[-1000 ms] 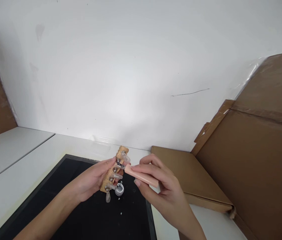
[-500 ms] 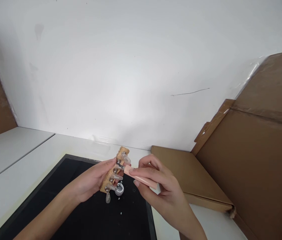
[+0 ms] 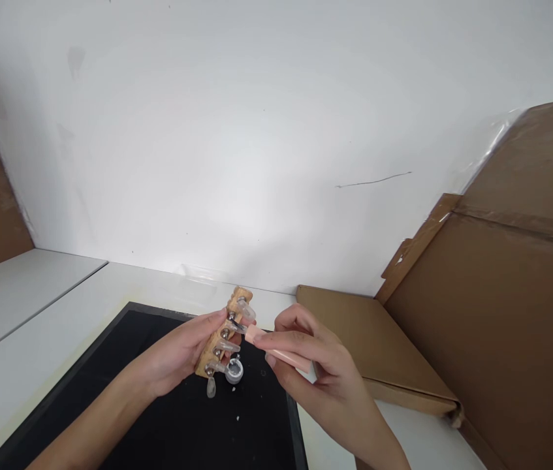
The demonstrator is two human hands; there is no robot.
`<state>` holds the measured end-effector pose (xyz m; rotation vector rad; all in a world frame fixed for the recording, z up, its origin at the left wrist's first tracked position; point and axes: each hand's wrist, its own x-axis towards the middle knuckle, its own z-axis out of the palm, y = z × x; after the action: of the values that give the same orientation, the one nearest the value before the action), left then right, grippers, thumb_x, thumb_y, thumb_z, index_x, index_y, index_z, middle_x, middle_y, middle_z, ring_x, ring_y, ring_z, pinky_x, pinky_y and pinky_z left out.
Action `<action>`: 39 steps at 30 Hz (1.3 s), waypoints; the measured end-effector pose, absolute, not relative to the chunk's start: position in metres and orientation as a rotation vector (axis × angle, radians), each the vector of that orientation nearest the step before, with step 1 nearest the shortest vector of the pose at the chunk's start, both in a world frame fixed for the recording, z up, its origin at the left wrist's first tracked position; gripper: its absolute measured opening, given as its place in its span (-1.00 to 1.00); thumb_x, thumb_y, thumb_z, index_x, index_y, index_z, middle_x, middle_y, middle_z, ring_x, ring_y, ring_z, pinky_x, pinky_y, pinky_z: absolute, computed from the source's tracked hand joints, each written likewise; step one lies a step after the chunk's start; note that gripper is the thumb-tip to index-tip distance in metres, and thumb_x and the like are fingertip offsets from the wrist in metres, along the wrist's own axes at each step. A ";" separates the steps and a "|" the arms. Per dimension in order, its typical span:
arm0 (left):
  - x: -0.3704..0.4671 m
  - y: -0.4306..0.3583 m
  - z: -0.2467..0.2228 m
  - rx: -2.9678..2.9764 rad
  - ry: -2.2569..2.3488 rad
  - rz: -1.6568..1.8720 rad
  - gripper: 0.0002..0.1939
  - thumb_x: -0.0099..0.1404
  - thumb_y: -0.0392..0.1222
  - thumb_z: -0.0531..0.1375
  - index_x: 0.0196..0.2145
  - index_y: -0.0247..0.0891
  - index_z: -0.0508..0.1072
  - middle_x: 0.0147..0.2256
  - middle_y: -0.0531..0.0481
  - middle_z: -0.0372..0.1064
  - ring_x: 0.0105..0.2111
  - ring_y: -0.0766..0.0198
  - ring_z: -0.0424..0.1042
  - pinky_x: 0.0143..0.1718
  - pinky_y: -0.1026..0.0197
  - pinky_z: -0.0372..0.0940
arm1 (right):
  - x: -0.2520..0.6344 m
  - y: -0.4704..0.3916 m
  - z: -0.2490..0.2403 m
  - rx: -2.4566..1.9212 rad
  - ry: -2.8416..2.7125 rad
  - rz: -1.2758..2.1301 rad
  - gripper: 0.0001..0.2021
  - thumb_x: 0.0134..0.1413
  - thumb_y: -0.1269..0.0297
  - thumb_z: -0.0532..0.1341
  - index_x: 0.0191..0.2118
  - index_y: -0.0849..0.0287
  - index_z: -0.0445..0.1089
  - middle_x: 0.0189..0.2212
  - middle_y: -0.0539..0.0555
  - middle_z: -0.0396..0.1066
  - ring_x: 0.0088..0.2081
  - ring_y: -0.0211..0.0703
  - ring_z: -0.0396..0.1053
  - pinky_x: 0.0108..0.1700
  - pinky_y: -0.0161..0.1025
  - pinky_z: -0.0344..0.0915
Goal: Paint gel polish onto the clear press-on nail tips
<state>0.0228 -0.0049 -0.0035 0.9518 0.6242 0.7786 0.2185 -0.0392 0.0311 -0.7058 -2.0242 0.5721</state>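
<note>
My left hand (image 3: pixel 181 349) grips a tan nail-tip stand (image 3: pixel 227 324), tilted, with silver round mounts along it. Several clear false nails (image 3: pixel 228 346) stick out from its right side. In my right hand (image 3: pixel 313 362), a nail polish brush is pinched by its pale pink handle (image 3: pixel 281 349). The brush's dark tip (image 3: pixel 237 325) is at one of the upper nails; whether it touches cannot be made out. Below the stand, a small open jar (image 3: pixel 234 371) with a white rim stands on the black mat (image 3: pixel 173 427).
Small pale crumbs (image 3: pixel 237 418) lie on the mat. A flat cardboard box (image 3: pixel 359 339) sits to the right, with a large cardboard panel (image 3: pixel 516 313) beyond it. A white wall (image 3: pixel 237 150) rises behind, and a clear plastic piece (image 3: pixel 198 282) lies near its foot.
My right hand and the brush have shifted slightly right and down. The stand in my left hand has moved very slightly left.
</note>
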 end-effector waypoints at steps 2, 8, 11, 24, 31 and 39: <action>0.023 -0.005 -0.003 0.953 0.624 0.780 -0.55 0.15 0.17 0.18 -0.19 -0.25 0.47 -0.42 0.03 0.30 -0.44 0.37 0.29 -0.38 0.33 0.19 | 0.219 -0.039 0.031 -0.709 -2.028 0.577 -0.46 -0.02 0.71 0.04 -0.11 -0.12 0.43 -0.40 -0.04 0.16 -0.38 -0.29 0.24 -0.41 -0.35 0.21; 0.023 -0.006 -0.003 0.946 0.638 0.782 -0.56 0.13 0.15 0.21 -0.18 -0.24 0.48 -0.42 0.04 0.30 -0.44 0.37 0.29 -0.38 0.33 0.19 | 0.220 -0.039 0.031 -0.712 -2.032 0.576 -0.44 -0.04 0.71 0.03 -0.11 -0.15 0.43 -0.40 -0.04 0.17 -0.39 -0.27 0.24 -0.42 -0.33 0.19; 0.022 -0.006 -0.004 0.942 0.640 0.784 -0.56 0.13 0.15 0.21 -0.17 -0.23 0.48 -0.42 0.03 0.29 -0.43 0.36 0.29 -0.39 0.32 0.19 | 0.220 -0.038 0.031 -0.716 -2.035 0.577 -0.43 -0.04 0.71 0.03 -0.12 -0.16 0.43 -0.40 -0.04 0.17 -0.39 -0.27 0.24 -0.42 -0.33 0.18; 0.021 -0.002 -0.007 0.923 0.568 0.776 -0.60 0.19 0.11 0.17 -0.17 -0.24 0.48 -0.44 0.04 0.22 -0.47 0.38 0.23 -0.40 0.32 0.14 | 0.220 -0.039 0.031 -0.707 -2.023 0.570 -0.48 -0.06 0.72 0.02 -0.18 -0.08 0.45 -0.42 -0.04 0.18 -0.42 -0.29 0.24 -0.44 -0.35 0.17; 0.022 -0.002 -0.006 0.938 0.585 0.765 -0.58 0.18 0.14 0.17 -0.18 -0.24 0.47 -0.44 0.04 0.24 -0.47 0.37 0.23 -0.40 0.32 0.13 | 0.219 -0.039 0.033 -0.711 -2.016 0.588 -0.51 -0.05 0.70 0.03 -0.19 -0.04 0.46 -0.42 -0.03 0.17 -0.41 -0.27 0.24 -0.43 -0.33 0.19; 0.022 -0.003 -0.009 0.947 0.596 0.766 -0.59 0.21 0.15 0.13 -0.20 -0.24 0.47 -0.43 0.04 0.25 -0.47 0.38 0.24 -0.41 0.32 0.14 | 0.217 -0.041 0.034 -0.698 -2.009 0.610 -0.48 -0.06 0.72 0.04 -0.19 -0.07 0.47 -0.43 -0.03 0.17 -0.42 -0.27 0.24 -0.44 -0.33 0.18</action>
<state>0.0223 -0.0027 -0.0086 0.9470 0.5961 0.7657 0.2174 -0.0412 0.0343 -0.6977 -2.0088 0.6097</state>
